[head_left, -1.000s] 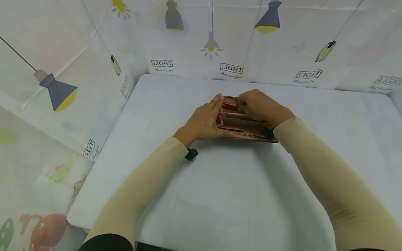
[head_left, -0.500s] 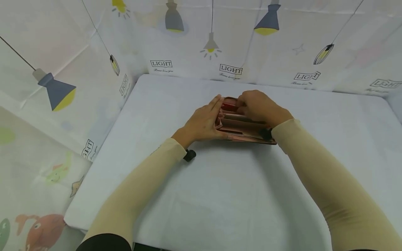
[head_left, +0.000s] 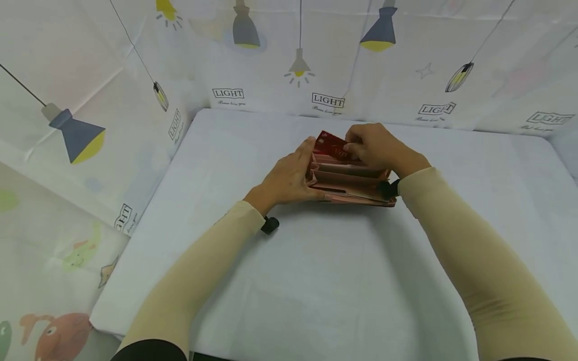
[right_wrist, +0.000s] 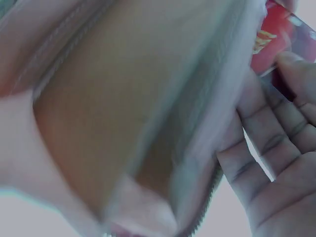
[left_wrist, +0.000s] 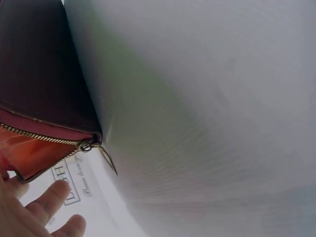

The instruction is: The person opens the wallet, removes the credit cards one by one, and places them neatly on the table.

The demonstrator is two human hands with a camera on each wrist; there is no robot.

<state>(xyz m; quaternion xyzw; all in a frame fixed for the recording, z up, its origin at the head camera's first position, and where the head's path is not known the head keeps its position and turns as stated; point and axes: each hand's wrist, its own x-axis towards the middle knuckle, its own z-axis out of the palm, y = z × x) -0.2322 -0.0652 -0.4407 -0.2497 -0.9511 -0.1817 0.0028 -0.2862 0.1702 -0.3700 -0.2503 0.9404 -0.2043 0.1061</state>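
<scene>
A pink zip wallet (head_left: 347, 181) stands spread on the white table in the head view, its compartments facing up. My left hand (head_left: 289, 173) holds its left end, thumb along the near side and fingers toward the back. In the left wrist view, the dark outer cover (left_wrist: 39, 64) and brass zipper (left_wrist: 47, 136) show beside those fingertips. Between thumb and fingers, my right hand (head_left: 381, 145) pinches a red VIP card (head_left: 331, 145), which sticks up from the back compartment. The right wrist view shows the card (right_wrist: 276, 34) in that grip beside the blurred inner pockets (right_wrist: 113, 98).
White table (head_left: 316, 281) surrounds the wallet on its near side and both sides. A printed sheet with lamp drawings (head_left: 271, 65) hangs behind and to the left. Black wrist cameras sit under the left wrist (head_left: 270, 225) and the right wrist (head_left: 387, 189).
The right hand has lifted the red card upward, so its chip and lettering now show above the back compartment. The left hand keeps its hold on the wallet.
</scene>
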